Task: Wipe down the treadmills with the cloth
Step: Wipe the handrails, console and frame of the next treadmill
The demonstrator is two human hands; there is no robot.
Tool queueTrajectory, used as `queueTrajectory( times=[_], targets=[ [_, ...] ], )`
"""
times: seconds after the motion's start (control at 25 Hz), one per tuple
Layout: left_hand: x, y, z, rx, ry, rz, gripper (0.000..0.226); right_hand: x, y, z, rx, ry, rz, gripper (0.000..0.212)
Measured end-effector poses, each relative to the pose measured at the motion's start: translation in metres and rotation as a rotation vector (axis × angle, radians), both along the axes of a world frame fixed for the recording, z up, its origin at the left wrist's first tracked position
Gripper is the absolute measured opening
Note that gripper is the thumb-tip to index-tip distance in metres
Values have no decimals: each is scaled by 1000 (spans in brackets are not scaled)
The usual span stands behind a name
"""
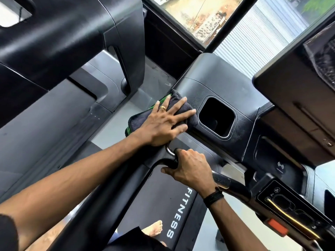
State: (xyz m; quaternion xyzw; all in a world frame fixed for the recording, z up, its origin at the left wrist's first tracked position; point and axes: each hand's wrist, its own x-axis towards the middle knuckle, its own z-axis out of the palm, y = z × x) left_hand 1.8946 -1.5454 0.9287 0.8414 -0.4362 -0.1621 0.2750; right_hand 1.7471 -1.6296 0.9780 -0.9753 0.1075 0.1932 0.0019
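Black handlebar (168,158) was gripped by the right hand (190,169), fingers curled round it. Beyond, the dark cloth (183,104) was pressed onto the console (208,84) beside the cup holder (216,117) by the left hand (163,124), fingers spread flat. Wiping was judged under way; the far treadmill (63,42) seemingly remained.
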Motion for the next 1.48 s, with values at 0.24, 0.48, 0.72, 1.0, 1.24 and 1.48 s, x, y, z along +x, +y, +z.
queueTrajectory(
  times=[0.24,0.48,0.72,1.0,1.24,1.48],
  targets=[
    [64,-38,-26,-179,587,328,59,0,-4,-5,32,-20,26,64],
    [43,3,-51,-296,766,347,89,-7,-13,-6,373,-584,-102,76],
    [-36,75,-23,-145,264,110,55,40,-90,7,72,-627,-221,85],
    [-20,32,-8,-74,-144,-148,59,49,-123,-16,-73,-424,-93,87],
    [47,-55,3,-21,-52,-80,59,53,-123,-20,-122,-439,-120,79],
    [95,-92,-16,-81,421,261,64,54,-127,-16,-58,-440,-146,74]
  ],
)
